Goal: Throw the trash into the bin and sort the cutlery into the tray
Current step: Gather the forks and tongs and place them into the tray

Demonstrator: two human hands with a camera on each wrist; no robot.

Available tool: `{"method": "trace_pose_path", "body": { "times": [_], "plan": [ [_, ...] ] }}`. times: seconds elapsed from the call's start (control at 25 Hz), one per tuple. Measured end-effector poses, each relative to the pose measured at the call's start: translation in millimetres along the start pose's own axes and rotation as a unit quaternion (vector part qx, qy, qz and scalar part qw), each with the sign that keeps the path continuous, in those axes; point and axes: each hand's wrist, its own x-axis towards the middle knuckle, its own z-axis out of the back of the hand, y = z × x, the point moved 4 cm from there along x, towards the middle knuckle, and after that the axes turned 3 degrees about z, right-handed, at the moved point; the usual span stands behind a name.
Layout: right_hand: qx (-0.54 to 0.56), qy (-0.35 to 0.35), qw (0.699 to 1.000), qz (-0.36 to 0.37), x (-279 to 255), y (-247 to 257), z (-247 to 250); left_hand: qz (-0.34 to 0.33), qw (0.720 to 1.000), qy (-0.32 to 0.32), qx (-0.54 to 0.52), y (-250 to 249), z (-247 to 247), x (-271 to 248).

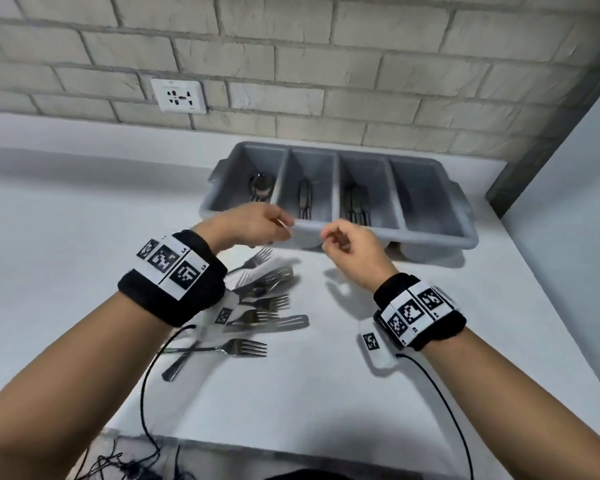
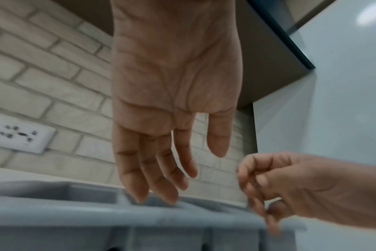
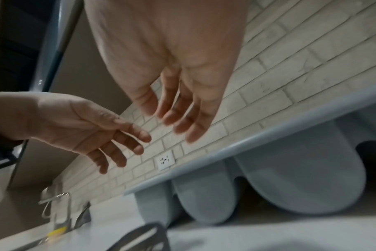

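Both hands hover empty at the grey cutlery tray's (image 1: 440, 237) near rim. Left hand (image 1: 253, 225) fingers straight, slightly spread; right hand (image 1: 352, 249) fingers loosely curled, holding nothing. Loose forks (image 1: 243, 348) on white tabletop (image 1: 66, 237), partly hidden under left wrist. Tray contents blurred: spoon (image 1: 262, 187), darker cutlery.

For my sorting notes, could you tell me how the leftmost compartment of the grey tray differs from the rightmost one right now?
The leftmost compartment holds a spoon; the rightmost compartment shows no cutlery. The left hand hovers at the near edge of the leftmost compartment, while the rightmost one has neither hand near it. Both are parts of the same grey tray, equally long, on the white counter.
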Motion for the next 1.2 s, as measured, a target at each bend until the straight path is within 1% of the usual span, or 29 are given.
{"method": "trace_pose_path", "body": {
  "times": [0.04, 0.12, 0.2, 0.28, 0.36, 0.48, 0.6, 0.68, 0.76, 0.84, 0.88, 0.92, 0.96, 1.0, 1.04, 1.08, 1.16, 1.2],
  "plan": [
    [-0.032, 0.081, 0.996, -0.014, -8.7, 0.4, -15.8, 0.017, 0.999, 0.008, 0.044, 16.5, -2.1, -9.4],
    [-0.109, 0.206, 0.972, -0.017, -22.9, -2.6, -43.0, 0.06, 0.991, 0.029, 0.114, 49.5, -8.2, -27.0],
    [-0.171, 0.28, 0.945, -0.004, -32.5, -5.3, -65.9, 0.11, 0.981, 0.047, 0.153, 84.0, -14.6, -42.3],
    [-0.214, 0.313, 0.925, 0.007, -38.0, -6.7, -82.3, 0.148, 0.97, 0.066, 0.182, 113.8, -22.6, -53.4],
    [-0.236, 0.302, 0.923, 0.009, -40.0, -5.3, -90.5, 0.162, 0.963, 0.065, 0.206, 135.9, -31.4, -59.0],
    [-0.266, 0.263, 0.927, 0.013, -39.4, -1.7, -92.0, 0.155, 0.96, 0.01, 0.234, 152.0, -35.1, -61.2],
    [-0.255, 0.218, 0.942, 0.004, -36.8, 0.6, -88.7, 0.139, 0.964, -0.007, 0.225, 156.7, -33.3, -61.2],
    [-0.233, 0.186, 0.954, -0.012, -33.7, -1.6, -84.7, 0.112, 0.973, -0.025, 0.202, 154.2, -31.1, -61.4],
    [-0.211, 0.133, 0.968, -0.025, -31.9, -2.5, -77.4, 0.067, 0.98, -0.054, 0.177, 149.0, -23.9, -62.0],
    [-0.162, 0.042, 0.985, -0.049, -31.7, -1.9, -65.9, 0.033, 0.984, -0.078, 0.157, 148.3, -12.4, -65.0],
    [-0.141, -0.005, 0.988, -0.068, -31.8, -2.6, -59.6, 0.023, 0.985, -0.09, 0.146, 149.5, -5.6, -67.4],
    [-0.131, -0.038, 0.987, -0.091, -31.3, -4.4, -55.0, 0.016, 0.986, -0.105, 0.131, 151.3, 1.5, -70.1],
    [-0.135, -0.048, 0.983, -0.116, -30.8, -6.5, -53.8, 0.011, 0.986, -0.123, 0.108, 154.2, 7.6, -72.7],
    [-0.151, -0.034, 0.978, -0.14, -30.6, -8.0, -56.3, 0.011, 0.987, -0.141, 0.08, 157.6, 12.6, -75.1],
    [-0.174, -0.001, 0.973, -0.153, -30.4, -7.4, -62.9, 0.013, 0.986, -0.157, 0.049, 161.2, 16.4, -77.0],
    [-0.195, 0.043, 0.968, -0.148, -30.7, -4.1, -71.8, 0.017, 0.985, -0.169, 0.019, 164.4, 18.4, -78.3],
    [-0.238, 0.142, 0.956, -0.092, -30.0, 10.9, -95.2, 0.026, 0.983, -0.178, -0.035, 171.3, 20.2, -79.7],
    [-0.269, 0.193, 0.942, -0.049, -29.1, 19.9, -108.1, 0.03, 0.982, -0.18, -0.056, 174.1, 20.5, -80.0]
  ]
}}
